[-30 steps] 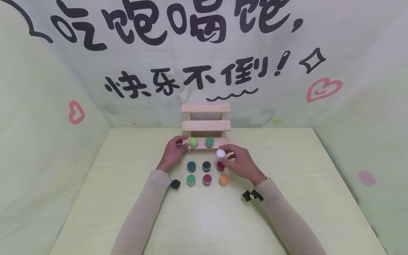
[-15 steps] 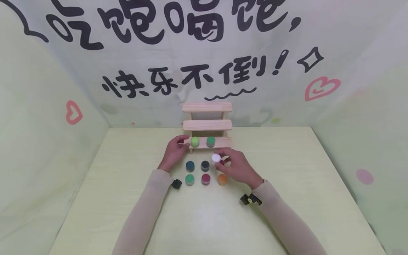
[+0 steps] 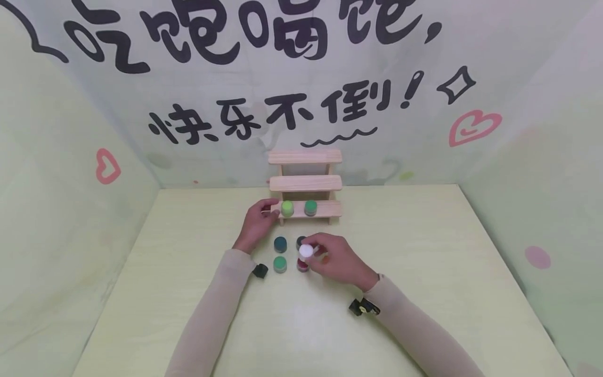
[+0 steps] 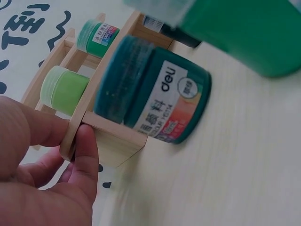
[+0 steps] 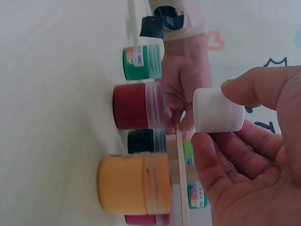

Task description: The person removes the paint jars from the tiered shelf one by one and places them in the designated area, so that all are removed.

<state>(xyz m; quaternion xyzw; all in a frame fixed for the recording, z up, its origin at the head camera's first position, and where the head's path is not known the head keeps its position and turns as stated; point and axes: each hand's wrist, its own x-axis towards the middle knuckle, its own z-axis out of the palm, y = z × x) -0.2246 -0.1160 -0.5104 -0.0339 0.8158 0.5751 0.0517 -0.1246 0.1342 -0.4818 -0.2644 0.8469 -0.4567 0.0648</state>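
Observation:
My right hand (image 3: 336, 257) pinches a white paint jar (image 5: 214, 111) between thumb and fingers, raised over the jars on the table. My left hand (image 3: 256, 226) grips the left end of the lowest step of a three-step wooden rack (image 3: 305, 183), thumb and fingers around the board in the left wrist view. On that step stand a light green jar (image 3: 287, 208) and a green jar (image 3: 311, 208). Below my right hand, the dark red jar (image 5: 129, 106) and black jar (image 3: 301, 242) are partly covered in the head view; the orange jar (image 5: 129, 184) is mostly hidden there.
A dark teal jar (image 3: 280, 244) and another green jar (image 3: 280, 264) stand left of the covered ones. The right wrist view also shows a magenta jar (image 5: 141, 219). A printed cloth (image 3: 226, 78) hangs behind the pale table (image 3: 198, 272).
My right hand has carried the white jar left and toward me, from beside the rack's lowest step to above the middle jars. The left hand keeps its grip on the rack.

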